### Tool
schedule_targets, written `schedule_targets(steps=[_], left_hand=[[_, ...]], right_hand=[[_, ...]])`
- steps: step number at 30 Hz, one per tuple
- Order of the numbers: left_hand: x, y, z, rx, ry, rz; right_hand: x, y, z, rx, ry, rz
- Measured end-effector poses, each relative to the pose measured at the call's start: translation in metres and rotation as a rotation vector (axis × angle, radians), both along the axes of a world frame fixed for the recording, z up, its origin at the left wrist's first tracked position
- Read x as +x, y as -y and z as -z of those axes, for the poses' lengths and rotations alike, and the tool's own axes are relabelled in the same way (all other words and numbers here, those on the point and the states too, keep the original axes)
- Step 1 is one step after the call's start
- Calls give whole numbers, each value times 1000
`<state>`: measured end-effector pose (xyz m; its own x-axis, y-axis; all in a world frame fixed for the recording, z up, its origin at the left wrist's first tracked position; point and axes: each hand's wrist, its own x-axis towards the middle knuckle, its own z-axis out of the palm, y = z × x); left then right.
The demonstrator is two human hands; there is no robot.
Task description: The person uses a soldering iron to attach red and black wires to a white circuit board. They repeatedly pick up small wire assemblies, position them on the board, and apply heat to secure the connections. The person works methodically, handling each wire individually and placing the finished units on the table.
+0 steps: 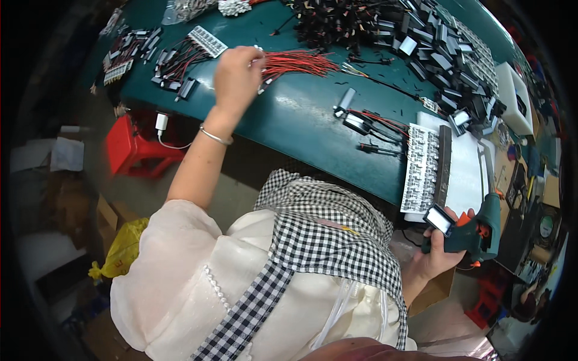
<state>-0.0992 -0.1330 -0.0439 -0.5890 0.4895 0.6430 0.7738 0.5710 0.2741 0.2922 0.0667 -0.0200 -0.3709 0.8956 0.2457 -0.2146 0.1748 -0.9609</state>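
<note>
My left hand (236, 78) is over the far side of the green workbench (289, 120), fingers curled at the near end of a bundle of red and black wires (298, 62). Small white connectors show beside its fingertips; whether a wire is pinched there is hidden. Low on the right, my right hand (438, 257) is closed round the handle of a dark green glue gun (492, 225) with orange parts. The same hand has a small black module with a white face (440, 221) at its thumb and fingers. Just beyond it lies a white strip board with rows of small parts (419, 168).
Piles of black modules (442, 57) and dark cables (337, 24) cover the back right. Wired modules lie at the left (174, 66) and mid-bench (356, 122). A dark bar (443, 162) sits beside the strip board. A red stool (129, 147) and yellow bag (123, 246) stand lower left.
</note>
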Motion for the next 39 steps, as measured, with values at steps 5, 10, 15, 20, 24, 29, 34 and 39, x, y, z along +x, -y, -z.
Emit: schedule_targets(steps=[5,10,15,20,24,29,34,39], left_hand=[[-29,24,16,-120,275,-159],[-32,15,23,-105,-53,-51],[-17,3,5,19,-61,-128],[-12,7,-3,140,-48,-94],[-30,29,-4,108,4,-170],[-29,48,-16,-109,0,-234],[26,29,-38,517,442,82],[55,21,4,-159,176,114]], right_hand=[[-8,4,-3,33,-22,-9],[-4,14,-4,2,-33,-23],[0,3,4,27,7,-53],[8,4,9,57,-37,-16],[15,5,9,42,-21,-28],[11,-1,12,158,1,-12],[24,-5,6,128,37,-19],[18,-7,1,118,77,-36]])
